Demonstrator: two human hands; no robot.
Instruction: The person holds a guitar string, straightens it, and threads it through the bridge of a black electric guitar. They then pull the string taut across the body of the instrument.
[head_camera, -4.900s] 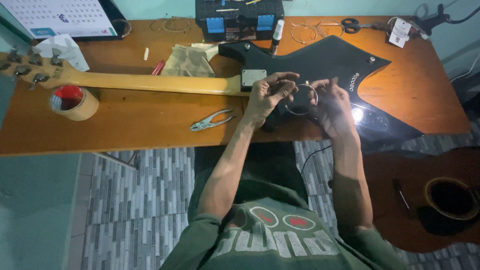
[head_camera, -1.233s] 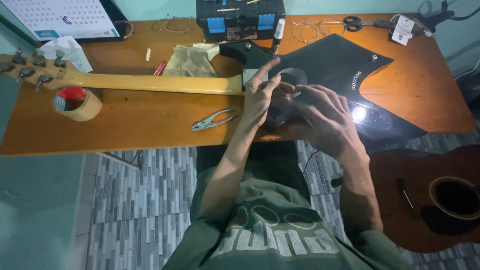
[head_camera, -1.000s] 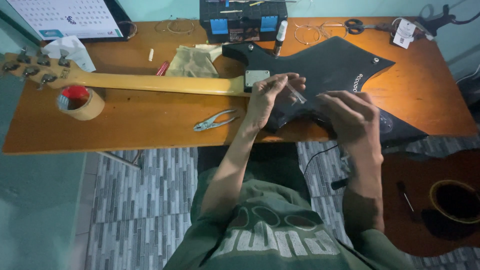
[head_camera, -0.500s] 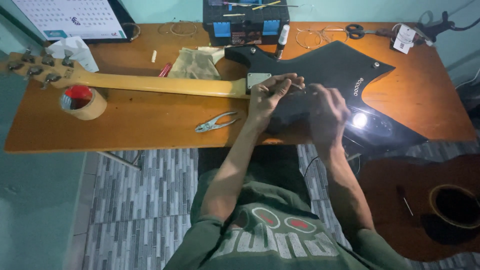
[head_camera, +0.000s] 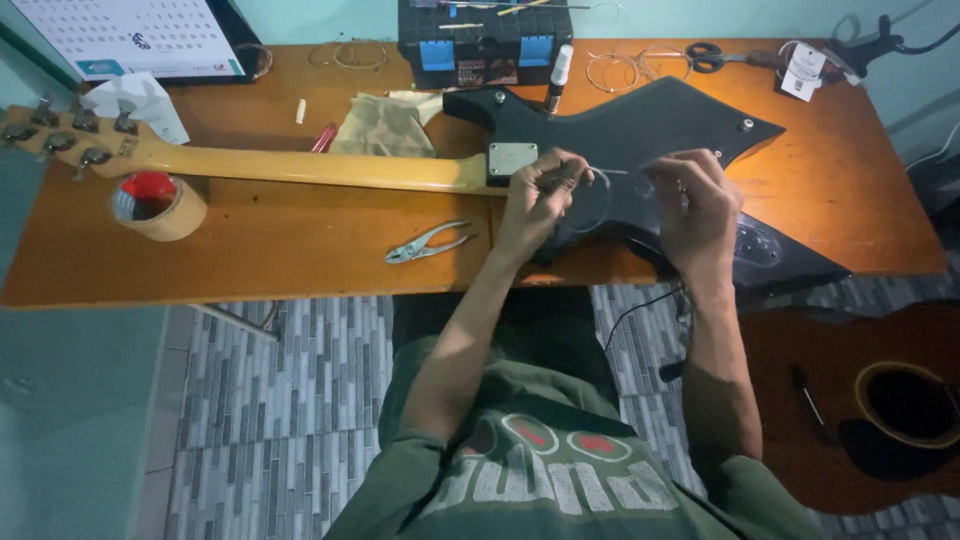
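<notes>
Closest to the camera, a person in an olive green printed shirt (head_camera: 540, 480) sits at a wooden workbench (head_camera: 270, 245), both bare forearms reaching up over its near edge. Just beyond that edge the left hand (head_camera: 535, 200) is closed in a pinch on a thin coiled guitar string (head_camera: 598, 190), whose loop curves out between the two hands. The right hand (head_camera: 695, 205) is curled narrow, its fingertips gripping the other part of the same string. Both hands hover over the black angular body of an electric guitar (head_camera: 620, 130), which lies back-side up across the bench, a square metal neck plate (head_camera: 513, 158) showing just beside the left hand. The string sits directly above the guitar body, between the hands.

Left of the left hand, a pair of metal pliers (head_camera: 428, 243) lies on bare wood. Farther left, a roll of tan tape (head_camera: 160, 205) with a red cap inside rests near the guitar's pale neck (head_camera: 300, 165), which runs out to the headstock (head_camera: 70, 135) at the bench's left end.

Behind the neck lie a tan cloth (head_camera: 385, 125) and a crumpled white tissue (head_camera: 135, 100). At the far edge stand a black toolbox with blue latches (head_camera: 480, 45), loose coils of spare string (head_camera: 345, 55), scissors (head_camera: 710, 55) and a calendar (head_camera: 130, 35) against the wall.

On the tiled floor to the right, an acoustic guitar (head_camera: 880, 400) lies face up.
</notes>
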